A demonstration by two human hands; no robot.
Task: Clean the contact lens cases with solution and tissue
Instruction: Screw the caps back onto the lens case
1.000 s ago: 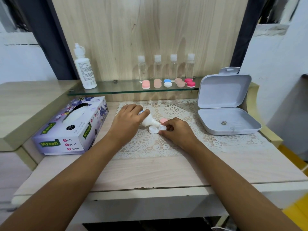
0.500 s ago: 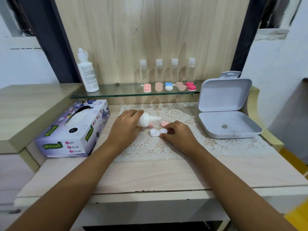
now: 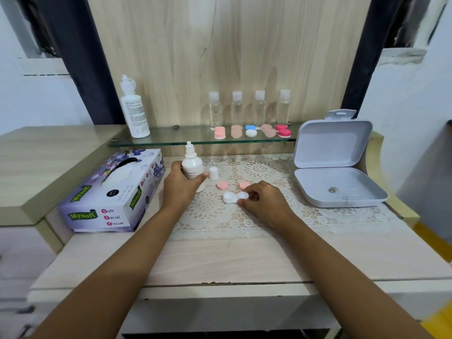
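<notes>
My left hand (image 3: pixel 179 187) grips a small white solution bottle (image 3: pixel 192 165), upright with its nozzle bare, at the left of the lace mat (image 3: pixel 215 216). The bottle's white cap (image 3: pixel 213 173) stands just to its right. A white contact lens case (image 3: pixel 233 197) with both wells uncovered lies on the mat, and my right hand (image 3: pixel 263 204) pinches its right end. Two pink lids (image 3: pixel 222 185) lie just behind the case. A purple tissue box (image 3: pixel 115 192) sits at the left.
A glass shelf (image 3: pixel 171 140) at the back carries a tall white bottle (image 3: pixel 134 111), several small clear bottles (image 3: pixel 248 107) and several coloured lens cases (image 3: pixel 250 131). An open grey plastic box (image 3: pixel 337 167) stands at the right. A step-up wooden ledge (image 3: pixel 36 167) lies left.
My left hand has lifted the solution bottle away from the case, turned it from tilted to upright and moved it left. My right hand has stayed on the case.
</notes>
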